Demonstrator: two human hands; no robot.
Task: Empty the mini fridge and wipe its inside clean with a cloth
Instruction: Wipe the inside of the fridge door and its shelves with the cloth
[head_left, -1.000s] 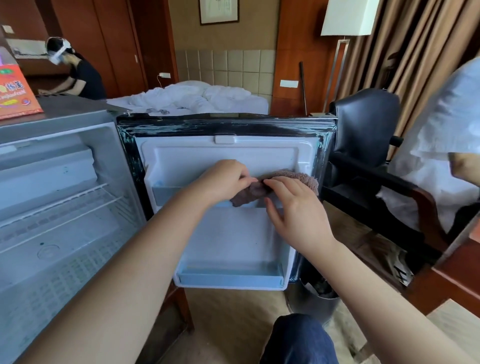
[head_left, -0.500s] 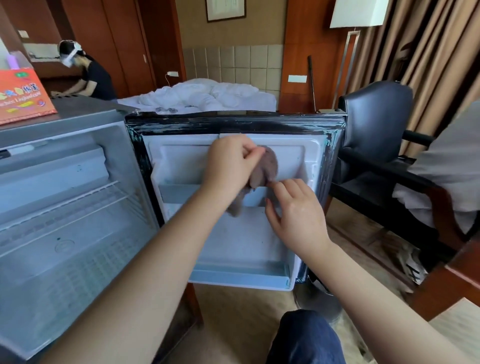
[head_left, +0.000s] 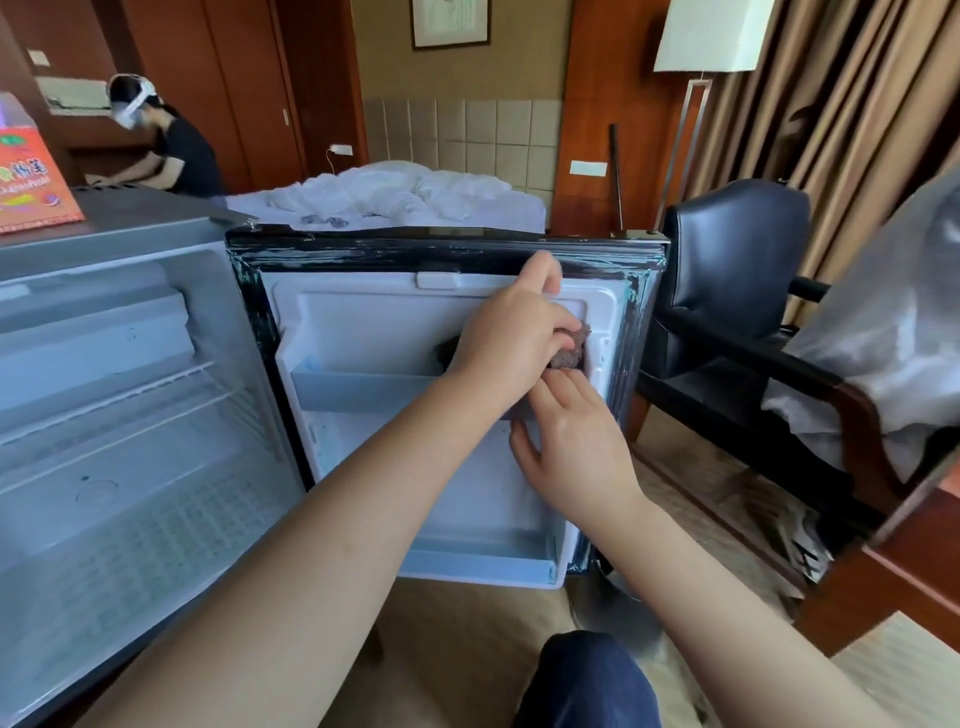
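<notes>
Two steps make up this job, and the first looks done. The fridge (head_left: 130, 441) at the left of the frame shows bare walls, a bare wire shelf (head_left: 119, 400) and a bare floor, with nothing stored that you can see.

The wiping is under way, and you are on the open door (head_left: 363, 322) at the centre, not on the cabinet. Your left hand (head_left: 514, 338) is clenched round the cloth (head_left: 574, 348), a brownish wad pressed against the door liner near its upper right corner, just inside the black seal. The forefinger sticks up free. Your right hand (head_left: 571, 447) lies just below, with fingers straight and relaxed against the liner, grasping nothing as far as I can tell.

I judge that the rest of the liner and both door shelves remain. Whether the cabinet has had its wipe does not show.

- **Upper door shelf** (head_left: 358, 392): left of your hands, and empty where it shows. Your hands hide its right end.
- **Lower door shelf** (head_left: 483, 564): at the foot of the door, and it looks empty too.
- **Orange box** (head_left: 31, 182): on the fridge top at upper left. What it holds does not show.
- **Bin** (head_left: 608, 603): what looks like one stands on the floor under the door's lower right corner, too blurred to read.
</notes>
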